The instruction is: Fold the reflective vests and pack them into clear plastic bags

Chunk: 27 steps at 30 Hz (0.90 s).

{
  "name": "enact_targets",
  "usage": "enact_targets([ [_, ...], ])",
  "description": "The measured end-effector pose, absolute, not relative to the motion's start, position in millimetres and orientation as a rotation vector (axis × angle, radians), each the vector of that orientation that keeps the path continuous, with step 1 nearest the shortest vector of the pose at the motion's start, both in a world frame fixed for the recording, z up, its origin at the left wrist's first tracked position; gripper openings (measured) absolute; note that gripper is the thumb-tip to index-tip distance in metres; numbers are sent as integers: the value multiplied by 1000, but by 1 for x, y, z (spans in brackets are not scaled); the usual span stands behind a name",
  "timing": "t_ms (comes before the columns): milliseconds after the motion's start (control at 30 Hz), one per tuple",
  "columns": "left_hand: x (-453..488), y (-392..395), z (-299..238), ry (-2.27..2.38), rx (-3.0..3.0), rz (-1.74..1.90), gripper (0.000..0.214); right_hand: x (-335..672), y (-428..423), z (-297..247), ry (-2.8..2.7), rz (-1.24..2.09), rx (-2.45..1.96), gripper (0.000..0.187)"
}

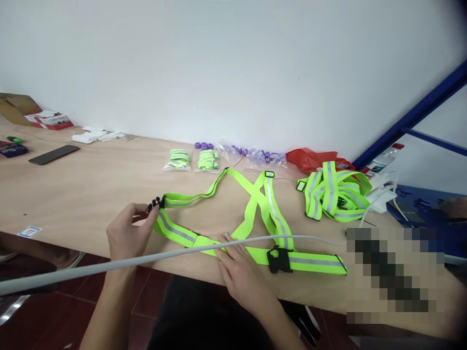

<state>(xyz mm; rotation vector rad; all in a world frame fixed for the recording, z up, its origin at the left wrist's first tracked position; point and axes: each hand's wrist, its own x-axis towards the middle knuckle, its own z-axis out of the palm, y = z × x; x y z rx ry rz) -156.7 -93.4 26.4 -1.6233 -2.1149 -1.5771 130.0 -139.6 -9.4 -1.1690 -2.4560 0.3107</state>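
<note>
A lime-yellow reflective harness (253, 224) with grey stripes lies spread on the table, its straps crossing in the middle. At its left end my left hand (128, 227) pinches a black buckle (156, 203) between thumb and fingers, slightly raised. My right hand (239, 266) lies with fingers stretched out on the harness's lower strap, near the table's front edge. Right of that hand, a second black buckle (279, 260) sits on the lower strap. A grey cable (175, 253) passes in front of both hands, close to the camera.
Behind the harness lie two bagged folded straps (179, 159), purple rolls (204, 146) and clear plastic bags (265, 156). A heap of reflective straps (333, 194), a red bag (317, 159) and a white power strip (381, 193) stand right. A dark phone (54, 154) lies left.
</note>
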Motion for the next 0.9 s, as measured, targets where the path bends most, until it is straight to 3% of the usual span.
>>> enact_targets([
  [200,-82,-99,41,-1670,-2225,-1410,17,125,-141,-9,-2365,294,-1190,40],
  [467,-9,-106,4,-1276,-2741,-1196,19,161,-166,-1,-2127,92,-885,38],
  [600,-1,-110,-6,-1252,-2868,-1077,16,210,-180,-3,-1997,-80,-1054,46],
  [767,5,-113,-4,-1232,-2969,-747,10,256,-172,-14,-1966,-163,-1249,37],
  [900,3,-116,-4,-1202,-2959,-864,18,271,-162,-22,-1967,-93,-1420,31],
])
